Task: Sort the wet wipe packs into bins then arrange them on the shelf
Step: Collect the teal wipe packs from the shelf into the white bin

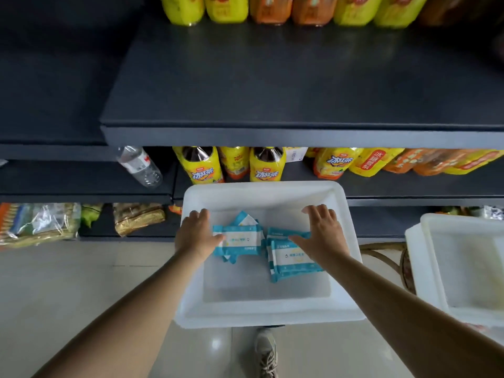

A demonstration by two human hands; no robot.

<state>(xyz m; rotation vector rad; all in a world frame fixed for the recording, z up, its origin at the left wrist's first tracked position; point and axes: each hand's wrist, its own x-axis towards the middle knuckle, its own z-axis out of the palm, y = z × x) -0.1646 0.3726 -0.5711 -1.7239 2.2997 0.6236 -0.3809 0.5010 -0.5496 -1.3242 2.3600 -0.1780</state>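
2 bare hands reach down into a white bin (191,301) that sits in front of a dark store shelf (272,85). At far left, on the lowest shelf level, lie bagged snacks (38,222), and above them a clear water bottle (139,165) lies tilted on its side. Just right of it, yellow tea bottles (201,166) stand in a row under the broad dark shelf, directly behind the bin's far wall.

Inside the bin, the left hand (195,233) rests with straight, relaxed fingers on the left edge of the left stack of wet wipe packs (240,238), its thumb lying on the top blue-and-white pack. Just beside it, touching or nearly so, lies the right stack of wet wipe packs (289,260), nearer the person. The right hand (324,230) lies flat over that stack's far right part, fingers spread and straight, gripping nothing.

Below the bin, a sneaker (266,353) stands on the pale tiled floor (68,282). At far right, a second white bin (463,266) sits apart from the first, partly over a wicker item (387,255).
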